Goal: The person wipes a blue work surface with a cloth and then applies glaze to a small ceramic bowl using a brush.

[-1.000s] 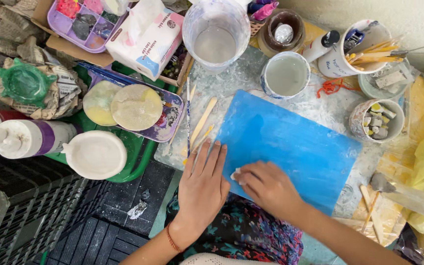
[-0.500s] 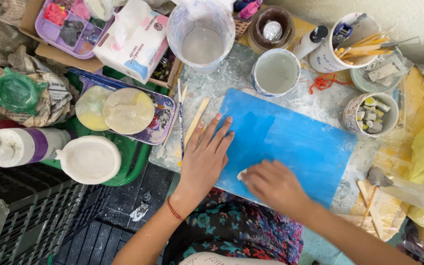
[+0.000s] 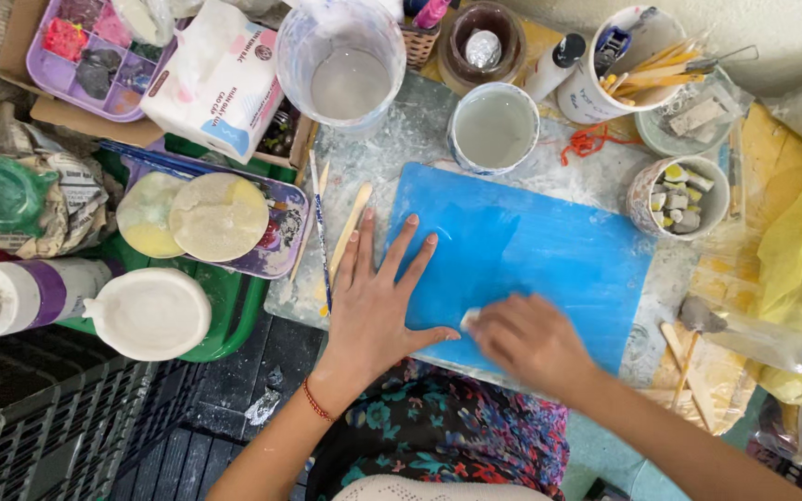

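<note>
Hands on the flat blue rectangular mat (image 3: pixel 531 264), mid-table, in front of the round white water cup (image 3: pixel 493 127).

Left hand (image 3: pixel 373 311) flat, fingers spread, pinning the mat's near-left edge; right hand (image 3: pixel 526 339) curled, fingertips pinching a small white wad (image 3: pixel 469 320) against the mat. Best kept anchored, strokes short, pressure even.

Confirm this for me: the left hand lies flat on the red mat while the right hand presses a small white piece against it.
One detail is off: the mat is blue, not red, as the head view shows. The left hand lies flat on its edge, fingers spread, while the right hand presses a small white piece against it.
</note>
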